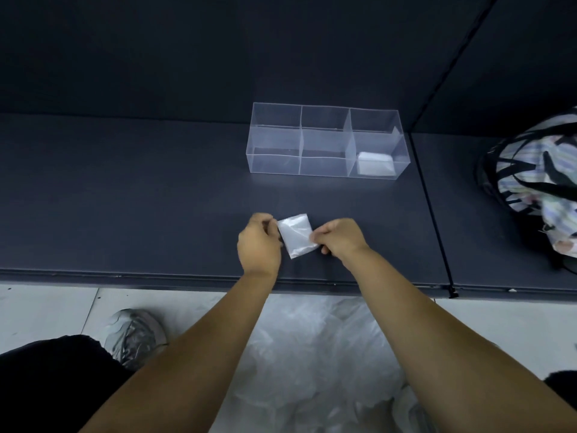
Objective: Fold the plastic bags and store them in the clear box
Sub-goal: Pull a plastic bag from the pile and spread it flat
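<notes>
Left hand (259,245), right hand (338,239) on one folded bag (295,237)

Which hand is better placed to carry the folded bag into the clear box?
Probably the right hand: it pinches the folded bag, and the clear box stands ahead, more toward its side. The left hand grips the bag too.

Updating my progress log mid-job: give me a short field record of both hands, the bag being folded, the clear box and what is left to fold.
left hand: pinches the left edge of the small folded white plastic bag
right hand: pinches that bag's right edge
clear plastic three-compartment box: on the dark table, beyond the hands
stored: one folded white bag in the right-end compartment; other two look empty
left to fold: heap of loose translucent plastic bags on the floor
also: striped fabric bag at table's right
</notes>
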